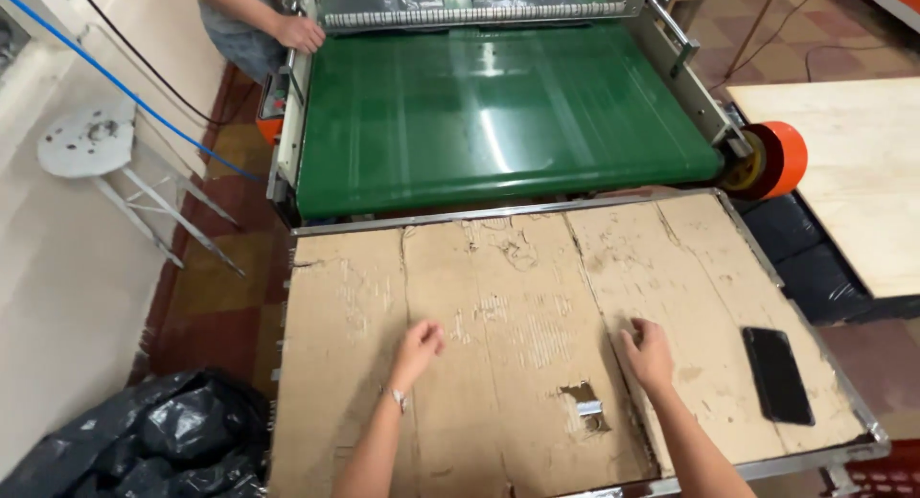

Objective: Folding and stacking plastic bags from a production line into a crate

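Both my hands rest on a worn brown cardboard sheet [517, 297] that covers a metal-framed table [834, 455]. My left hand [418, 348] lies near the middle of the sheet with fingers loosely curled and holds nothing. My right hand [649, 353] lies palm down further right, also without anything in it. A torn hole [586, 407] in the cardboard shows metal between my forearms. A black phone [776, 374] lies flat on the cardboard to the right of my right hand.
A green conveyor belt [498, 115] of a machine runs beyond the table; another person's hand [299, 33] rests on its far left corner. An orange tape roll [778, 160] sits at its right end. A plywood board [853, 172] right, a white stool [91, 138] and black bags [153, 440] left.
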